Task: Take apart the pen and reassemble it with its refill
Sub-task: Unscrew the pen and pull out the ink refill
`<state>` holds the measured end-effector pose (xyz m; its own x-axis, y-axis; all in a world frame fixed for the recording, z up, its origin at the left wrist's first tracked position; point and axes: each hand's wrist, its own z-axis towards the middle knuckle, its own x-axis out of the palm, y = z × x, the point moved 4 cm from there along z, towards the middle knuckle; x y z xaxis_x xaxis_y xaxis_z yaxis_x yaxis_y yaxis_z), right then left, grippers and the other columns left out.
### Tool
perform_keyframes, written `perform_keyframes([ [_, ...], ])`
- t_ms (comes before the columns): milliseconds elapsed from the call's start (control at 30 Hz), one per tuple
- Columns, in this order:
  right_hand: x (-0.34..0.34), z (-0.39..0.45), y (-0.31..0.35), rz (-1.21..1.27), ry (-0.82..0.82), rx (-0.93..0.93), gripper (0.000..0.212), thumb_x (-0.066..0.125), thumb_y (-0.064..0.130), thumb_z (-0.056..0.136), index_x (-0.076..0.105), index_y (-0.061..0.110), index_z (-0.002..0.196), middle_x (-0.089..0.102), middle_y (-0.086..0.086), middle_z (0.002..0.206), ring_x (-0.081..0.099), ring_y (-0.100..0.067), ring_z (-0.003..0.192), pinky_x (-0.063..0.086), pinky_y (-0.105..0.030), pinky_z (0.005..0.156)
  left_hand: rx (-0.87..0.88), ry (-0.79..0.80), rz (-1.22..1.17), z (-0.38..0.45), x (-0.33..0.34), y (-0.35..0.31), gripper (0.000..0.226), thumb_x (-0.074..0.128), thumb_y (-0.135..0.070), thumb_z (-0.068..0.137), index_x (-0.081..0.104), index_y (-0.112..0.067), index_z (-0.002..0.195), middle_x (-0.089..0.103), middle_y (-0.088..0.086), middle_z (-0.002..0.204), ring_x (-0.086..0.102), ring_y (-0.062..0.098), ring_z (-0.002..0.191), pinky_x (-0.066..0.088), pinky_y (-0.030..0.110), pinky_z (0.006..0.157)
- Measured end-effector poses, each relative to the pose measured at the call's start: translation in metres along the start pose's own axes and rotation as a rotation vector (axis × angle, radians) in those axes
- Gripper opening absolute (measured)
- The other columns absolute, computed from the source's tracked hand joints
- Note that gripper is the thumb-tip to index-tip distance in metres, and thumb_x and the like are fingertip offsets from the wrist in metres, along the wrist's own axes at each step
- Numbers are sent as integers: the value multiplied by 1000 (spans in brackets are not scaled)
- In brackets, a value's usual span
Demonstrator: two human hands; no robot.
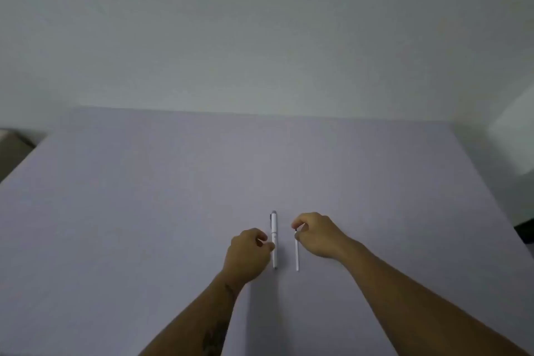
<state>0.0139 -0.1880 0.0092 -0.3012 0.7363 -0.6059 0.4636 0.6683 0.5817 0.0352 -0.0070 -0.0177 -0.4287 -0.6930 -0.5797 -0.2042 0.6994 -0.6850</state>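
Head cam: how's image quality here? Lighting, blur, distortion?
Head view: dim, flat light with a grey cast; only faint shadows beside the pen and refill. Soft overall, so pen detail is smeared. Wide-angle bend shows in the table edges. No glare. Left hand and right hand are underexposed.

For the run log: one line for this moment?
left hand: touching pen | right hand: pinching refill | both on table
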Motion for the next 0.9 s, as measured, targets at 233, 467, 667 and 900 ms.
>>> perform_keyframes([
  [233,-2,15,-23,51,0,40,34,52,18,93,64,24,124,64,-2,119,63,-17,102,53,-30,89,-51,-40,166,19,26,-4,27,66,-46,81,57,-21,86,66,-2,84,63,17,74,51,30,63],
  [467,-6,26,-21,104,-7,42,32,53,18,93,66,21,121,66,-2,114,63,-18,101,50,-27,84,-86,-60,215,28,23,-12,4,54,-22,83,55,-18,84,59,0,78,55,16,67,50,29,60],
  [667,0,42,6,413,-40,111,16,59,18,90,71,17,102,70,-4,98,66,-19,84,57,-34,81,-14,-93,48,26,2,-14,7,61,-23,86,60,-18,82,61,-4,72,55,11,64,46,21,55],
  [900,6,57,41,735,-97,140,21,61,10,91,71,-8,93,65,-7,72,56,-14,58,53,-26,60,58,-126,-68,23,-27,-20,7,70,-19,83,64,-17,80,65,1,71,55,14,61,47,25,58],
])
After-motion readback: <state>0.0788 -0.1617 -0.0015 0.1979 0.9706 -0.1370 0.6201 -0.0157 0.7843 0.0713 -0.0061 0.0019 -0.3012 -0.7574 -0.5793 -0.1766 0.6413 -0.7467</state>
